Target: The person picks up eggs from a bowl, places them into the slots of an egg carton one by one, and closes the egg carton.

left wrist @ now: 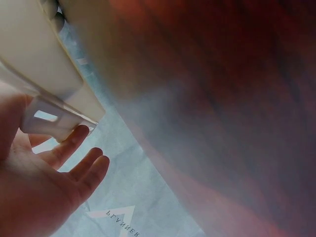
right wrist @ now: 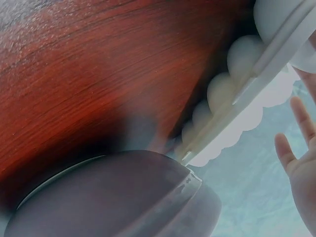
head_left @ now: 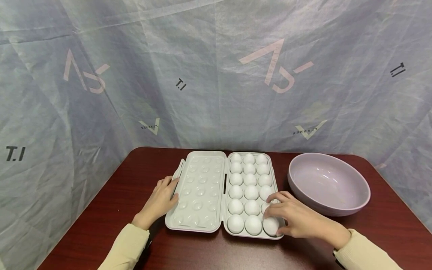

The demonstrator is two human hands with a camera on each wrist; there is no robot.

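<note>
A white plastic egg box lies unfolded flat, its dimpled lid on the left and its tray full of white eggs on the right. My left hand rests at the lid's outer edge, by the raised latch flap. In the left wrist view, fairly straight fingers touch that slotted flap. With thumb and fingers, my right hand holds the egg in the tray's near right corner, still in its hollow. Its fingers partly cover the egg behind.
A large lilac bowl stands right of the tray, close to my right forearm. Everything rests on a dark red wooden table. Grey printed cloth hangs behind and at both sides.
</note>
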